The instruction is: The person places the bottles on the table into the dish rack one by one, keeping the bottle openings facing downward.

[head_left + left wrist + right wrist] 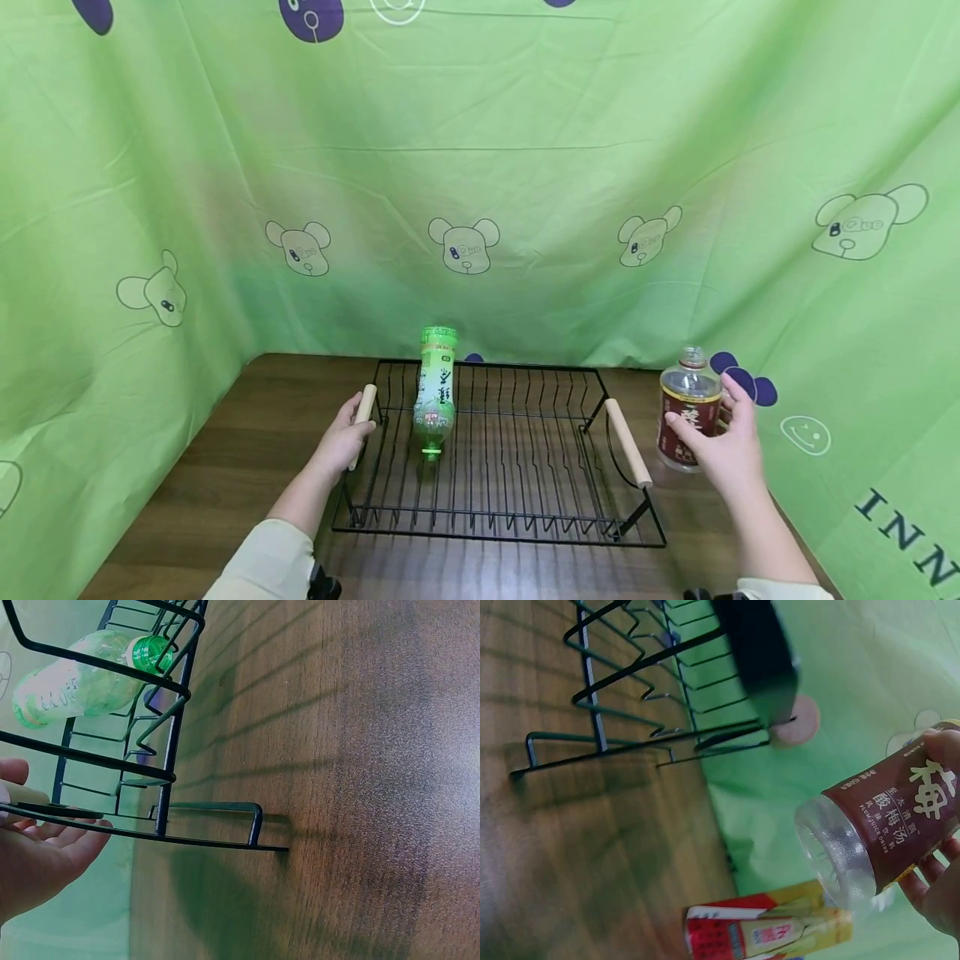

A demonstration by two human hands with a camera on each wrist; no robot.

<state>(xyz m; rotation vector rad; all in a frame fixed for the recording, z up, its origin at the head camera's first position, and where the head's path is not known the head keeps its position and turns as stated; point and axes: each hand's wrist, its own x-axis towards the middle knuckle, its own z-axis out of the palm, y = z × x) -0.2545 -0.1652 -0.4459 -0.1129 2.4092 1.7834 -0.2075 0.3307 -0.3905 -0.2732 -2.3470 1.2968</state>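
Observation:
My left hand (343, 437) holds the left wooden handle (365, 408) of a black wire dish rack (517, 537); in the left wrist view its fingers curl under the handle. A green-tinted plastic bottle (437, 375) sits in the rack's left part, tilted, its green cap (152, 654) low and its base up. Off to the rack's right, my right hand (727, 446) grips a clear plum juice bottle (678, 417) with a dark red label around its middle. This bottle is capless and near upright, and its base (832, 855) appears off the table.
The rack stands on a brown wooden table (202, 492), its right wooden handle (628, 442) between rack and juice bottle. A green patterned cloth (465, 183) hangs behind and on both sides. A red and yellow package (769, 926) shows in the right wrist view.

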